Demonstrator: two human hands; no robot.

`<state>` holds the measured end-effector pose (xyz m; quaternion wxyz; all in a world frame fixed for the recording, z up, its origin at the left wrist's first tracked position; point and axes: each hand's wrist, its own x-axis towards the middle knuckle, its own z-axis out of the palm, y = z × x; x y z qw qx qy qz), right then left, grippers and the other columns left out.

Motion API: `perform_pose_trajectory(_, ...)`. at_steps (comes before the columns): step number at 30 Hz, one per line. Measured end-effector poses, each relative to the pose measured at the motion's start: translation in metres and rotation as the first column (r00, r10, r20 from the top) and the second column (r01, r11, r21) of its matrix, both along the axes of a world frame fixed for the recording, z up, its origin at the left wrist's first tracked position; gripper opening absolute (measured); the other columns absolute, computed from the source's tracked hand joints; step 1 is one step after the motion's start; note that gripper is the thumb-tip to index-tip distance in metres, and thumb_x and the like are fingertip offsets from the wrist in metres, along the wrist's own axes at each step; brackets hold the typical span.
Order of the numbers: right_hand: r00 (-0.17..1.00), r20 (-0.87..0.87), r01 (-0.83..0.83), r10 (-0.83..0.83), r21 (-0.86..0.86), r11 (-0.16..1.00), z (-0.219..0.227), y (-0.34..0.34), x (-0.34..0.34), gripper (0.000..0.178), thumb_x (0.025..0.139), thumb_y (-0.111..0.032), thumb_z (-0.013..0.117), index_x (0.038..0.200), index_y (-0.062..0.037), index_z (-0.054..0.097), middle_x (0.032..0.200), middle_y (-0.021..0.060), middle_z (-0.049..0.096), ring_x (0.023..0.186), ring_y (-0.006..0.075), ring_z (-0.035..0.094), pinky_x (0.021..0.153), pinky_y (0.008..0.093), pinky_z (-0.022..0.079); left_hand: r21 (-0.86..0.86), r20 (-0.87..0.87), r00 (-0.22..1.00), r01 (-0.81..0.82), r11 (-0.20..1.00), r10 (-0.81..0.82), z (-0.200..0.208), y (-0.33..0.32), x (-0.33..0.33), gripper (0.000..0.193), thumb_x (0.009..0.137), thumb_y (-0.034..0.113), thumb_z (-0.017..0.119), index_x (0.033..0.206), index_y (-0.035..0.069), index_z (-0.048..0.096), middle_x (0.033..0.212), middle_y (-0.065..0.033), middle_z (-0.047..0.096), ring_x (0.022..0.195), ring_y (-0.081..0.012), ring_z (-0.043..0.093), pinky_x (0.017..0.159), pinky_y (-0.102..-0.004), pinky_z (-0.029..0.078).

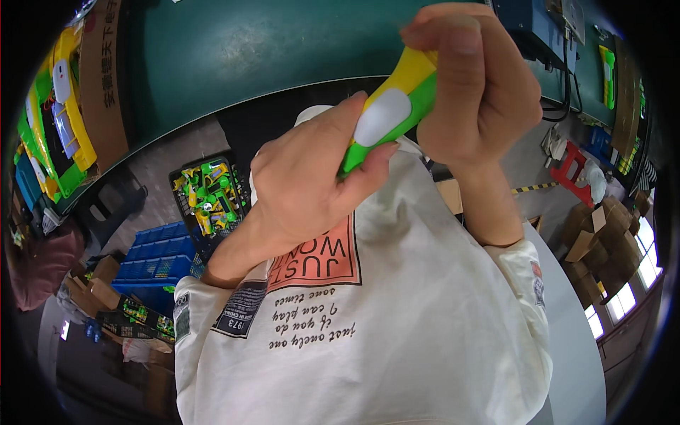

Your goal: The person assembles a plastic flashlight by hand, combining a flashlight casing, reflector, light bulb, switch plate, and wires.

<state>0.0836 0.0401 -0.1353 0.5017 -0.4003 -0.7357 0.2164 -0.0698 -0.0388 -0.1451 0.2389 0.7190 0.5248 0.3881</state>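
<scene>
Over my lap, near the bench's front edge, I hold a yellow-and-green plastic handle-shaped piece (pixel 384 117) with a pale oval panel on its side. It is tilted, its upper end toward the right. My left hand (pixel 304 173) is closed round the lower end, with the thumb along the green side. The fingers of my right hand (pixel 478 88) curl closed about the upper end and hide its tip. What the piece is exactly, I cannot tell.
The green bench top (pixel 269 46) spans the far side. A cardboard box (pixel 105 85) with yellow-green parts stands at left. Below it are a black crate of similar parts (pixel 209 195) and blue bins (pixel 156 258). A blue machine (pixel 528 32) with cables stands far right, a red stool (pixel 572 173) beyond.
</scene>
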Motion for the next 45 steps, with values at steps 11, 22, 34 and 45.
perform_pose_trajectory(11,0.978,-0.206,-0.027,-0.010,-0.175,0.984,-0.012,-0.008,0.016,0.039,0.102,-0.021,0.034,0.089,0.0092,0.055,0.087,0.0226,0.064,0.076,0.0275,0.065,0.068,0.0339,0.054,-0.087,0.039,0.994,0.105,0.991,-0.102,0.013,0.007,-0.004,0.052,0.069,0.021,0.083,0.112,-0.002,0.065,0.094,-0.0157,0.070,0.075,-0.0230,0.069,0.066,-0.0286,0.055)
perform_pose_trajectory(22,0.863,-0.441,0.162,-0.249,-0.224,0.961,-0.013,-0.008,0.025,0.043,0.103,-0.027,0.028,0.086,0.0047,0.052,0.085,0.0266,0.062,0.066,0.0320,0.063,0.062,0.0401,0.055,0.163,0.050,0.993,0.094,0.982,-0.103,0.000,0.008,-0.017,0.047,0.071,0.016,0.082,0.109,-0.006,0.064,0.095,-0.0195,0.068,0.077,-0.0289,0.068,0.069,-0.0323,0.055)
perform_pose_trajectory(34,0.748,-0.561,0.161,-0.355,-0.366,0.917,-0.019,-0.005,0.028,0.043,0.103,-0.028,0.029,0.088,0.0045,0.053,0.086,0.0237,0.061,0.069,0.0320,0.061,0.065,0.0416,0.053,0.019,0.189,0.972,0.140,0.990,-0.141,-0.005,0.014,-0.017,0.065,0.065,0.011,0.085,0.120,-0.010,0.057,0.108,-0.0240,0.065,0.094,-0.0285,0.067,0.082,-0.0327,0.053)
perform_pose_trajectory(45,0.461,-0.589,-0.213,-0.664,-0.800,0.562,-0.020,-0.005,0.032,0.045,0.101,-0.035,0.040,0.095,0.0034,0.062,0.088,0.0141,0.063,0.083,0.0229,0.062,0.077,0.0353,0.050,0.151,0.465,0.871,0.101,0.983,-0.161,-0.015,0.014,-0.017,0.068,0.064,0.020,0.087,0.117,-0.010,0.058,0.105,-0.0206,0.068,0.087,-0.0261,0.069,0.079,-0.0318,0.054)
